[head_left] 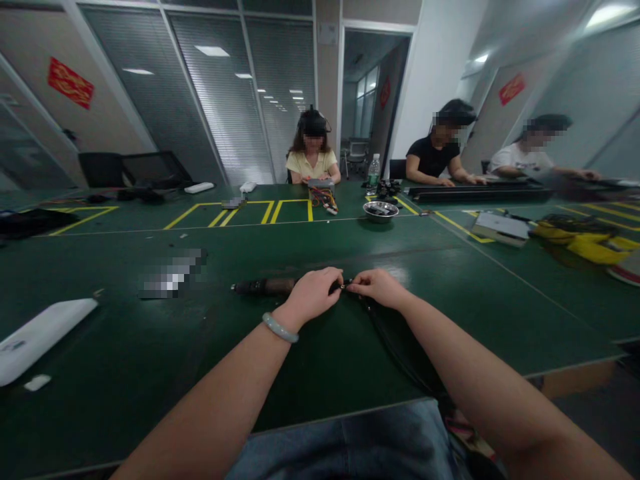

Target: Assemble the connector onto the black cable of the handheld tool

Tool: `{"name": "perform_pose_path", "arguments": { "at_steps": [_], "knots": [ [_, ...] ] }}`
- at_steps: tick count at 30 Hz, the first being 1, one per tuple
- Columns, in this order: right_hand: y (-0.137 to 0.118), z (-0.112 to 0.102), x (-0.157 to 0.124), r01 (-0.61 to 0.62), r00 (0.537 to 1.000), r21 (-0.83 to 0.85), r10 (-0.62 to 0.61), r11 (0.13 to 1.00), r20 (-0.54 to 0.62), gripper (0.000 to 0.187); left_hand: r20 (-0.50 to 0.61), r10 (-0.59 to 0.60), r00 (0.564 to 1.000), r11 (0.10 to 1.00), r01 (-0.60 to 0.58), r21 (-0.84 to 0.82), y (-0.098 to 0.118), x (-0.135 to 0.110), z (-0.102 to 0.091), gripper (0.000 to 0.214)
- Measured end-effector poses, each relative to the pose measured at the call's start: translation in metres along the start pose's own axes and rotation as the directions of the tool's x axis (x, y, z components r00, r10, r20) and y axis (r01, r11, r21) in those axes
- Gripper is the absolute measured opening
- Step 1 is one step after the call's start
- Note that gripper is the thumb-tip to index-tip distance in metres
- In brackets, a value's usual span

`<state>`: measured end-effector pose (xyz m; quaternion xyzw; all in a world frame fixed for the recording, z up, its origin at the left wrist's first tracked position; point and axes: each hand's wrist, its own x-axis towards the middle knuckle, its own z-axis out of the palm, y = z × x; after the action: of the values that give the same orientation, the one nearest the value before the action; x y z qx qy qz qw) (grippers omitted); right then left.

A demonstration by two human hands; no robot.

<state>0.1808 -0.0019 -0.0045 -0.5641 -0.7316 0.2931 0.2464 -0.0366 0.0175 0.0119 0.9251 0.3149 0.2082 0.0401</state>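
A dark electric screwdriver (265,287) lies on the green table, its tip pointing left. My left hand (314,293), with a bangle at the wrist, is closed around the rear end of this tool. Close by on the right, my right hand (380,287) pinches the end of a black cable (385,333) with thumb and fingers. The two hands almost meet where cable and screwdriver come together; whether the plug is fully seated cannot be made out. From my right hand the cable curves down toward the table's near edge.
At left lie a blurred-out flat object (173,275) and a white oblong case (47,333). Farther back stand a metal bowl (381,212), a water bottle (373,173) and a white box (501,228). Several people sit across the table (150,373).
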Motion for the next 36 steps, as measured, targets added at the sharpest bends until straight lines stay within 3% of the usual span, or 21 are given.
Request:
{"name": "perform_pose_path", "arguments": {
  "at_steps": [8,15,23,29,36],
  "knots": [
    [-0.0006,-0.0007,0.0001,-0.005,1.000,0.007,0.005,1.000,0.009,0.034,-0.094,-0.080,0.992,0.997,0.078,-0.028,-0.0036,-0.0013,0.0075,0.031],
    [-0.0003,-0.0005,-0.0003,0.013,1.000,0.012,-0.013,1.000,0.006,0.033,-0.018,0.024,1.000,0.999,-0.023,0.044,-0.0032,-0.0023,0.0045,0.017],
    [-0.0027,-0.0023,-0.0015,-0.005,1.000,-0.014,0.005,1.000,0.007,0.034,-0.091,-0.087,0.992,0.996,0.085,-0.029,-0.0013,-0.0043,0.0062,0.055],
    [-0.0013,-0.0011,-0.0003,0.009,1.000,0.006,-0.009,1.000,0.007,0.034,0.004,0.022,1.000,0.997,-0.023,0.070,-0.0017,-0.0030,0.0022,0.018],
    [0.0011,0.0000,0.0005,0.012,1.000,0.013,-0.012,1.000,0.004,0.036,-0.030,-0.010,0.999,0.998,0.011,0.062,-0.0009,-0.0028,0.0027,0.024]
  ]
}}
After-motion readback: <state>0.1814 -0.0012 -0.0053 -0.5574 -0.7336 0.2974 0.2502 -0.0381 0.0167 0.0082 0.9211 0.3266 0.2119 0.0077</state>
